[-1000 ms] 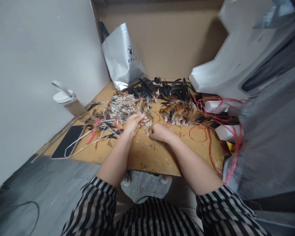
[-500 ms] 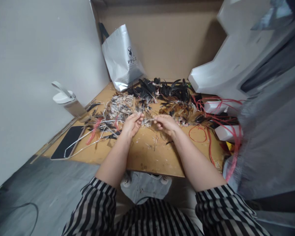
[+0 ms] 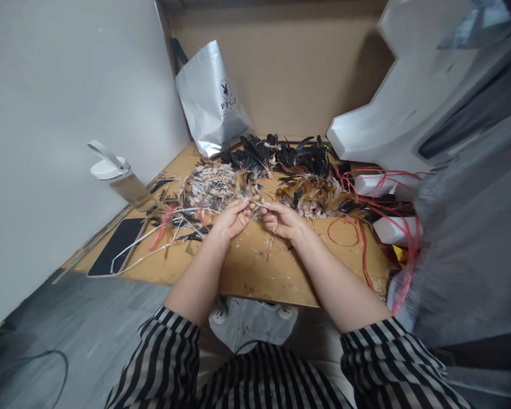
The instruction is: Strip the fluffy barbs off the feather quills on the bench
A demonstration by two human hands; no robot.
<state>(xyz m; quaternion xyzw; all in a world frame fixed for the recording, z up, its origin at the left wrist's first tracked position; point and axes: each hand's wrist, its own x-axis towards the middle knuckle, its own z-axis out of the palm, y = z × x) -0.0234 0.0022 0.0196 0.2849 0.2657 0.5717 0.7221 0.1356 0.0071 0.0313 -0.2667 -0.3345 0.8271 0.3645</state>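
Note:
Over the middle of the wooden table (image 3: pixel 276 278), my left hand (image 3: pixel 237 217) is closed in a pinch on a small brownish feather. Close to its right, my right hand (image 3: pixel 281 219) is also pinched, its fingertips at a thin, pale piece too small to make out. Behind my left hand lies a heap of pale, speckled feathers (image 3: pixel 210 180). Brown feathers (image 3: pixel 313 193) are piled behind and to the right of my right hand. Black feathers (image 3: pixel 259 153) form a row farther back.
A silver bag (image 3: pixel 210 102) stands at the back left. On the left are a lidded cup (image 3: pixel 125 182) and a dark phone (image 3: pixel 117 247) with white strips over it. Red strings (image 3: pixel 364 255) and white boxes (image 3: pixel 394 230) sit at the right, beside grey plastic sheeting (image 3: pixel 472 244).
My two hands have come closer together; the right moved left and the left moved slightly right. The feather piles look the same.

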